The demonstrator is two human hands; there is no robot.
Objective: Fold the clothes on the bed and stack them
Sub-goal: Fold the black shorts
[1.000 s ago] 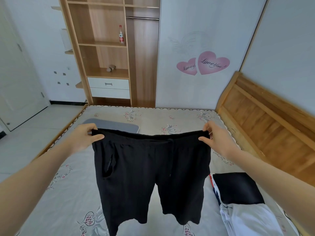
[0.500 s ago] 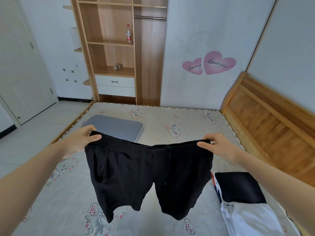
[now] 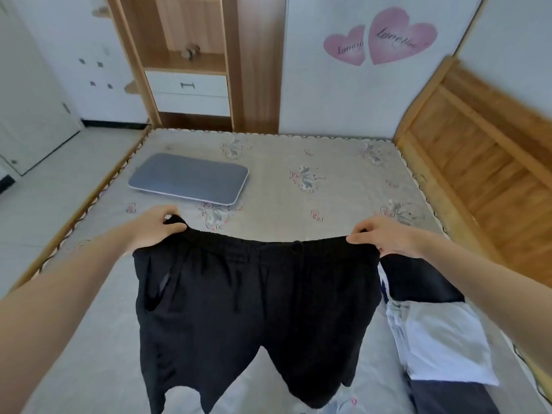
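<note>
both hands are holding a pair of black shorts (image 3: 254,309) up by the waistband, spread wide over the bed (image 3: 298,198). left hand (image 3: 155,227) is pinching the left waistband corner, thumb on the near side and fingers curled over the top; grip is grasping fabric. right hand (image 3: 385,239) is pinching the right waistband corner the same way; grip is likewise grasping fabric. the waistband is sagging a little between them. legs are hanging free toward the mattress, and whether the hems are touching it cannot be told. a side pocket is gaping open on the left.

step in hand, as judged: opening out and squaring the shorts before the first fold, none made on them yet.

to the right on the bed, some garments are already lying folded: a black piece (image 3: 418,282) farthest, a white piece (image 3: 442,342) nearer, a dark piece (image 3: 454,397) at the lower edge. so the task is looking partly done.

a flat grey pad (image 3: 188,182) is lying further up the bed, well apart from the clothes.

next move probably calls for either laying the shorts flat on the open mattress in front, or bringing the two corners together to fold leg onto leg. both grips need holding until the fabric is lying smooth, and the open pocket needs flattening.
</note>
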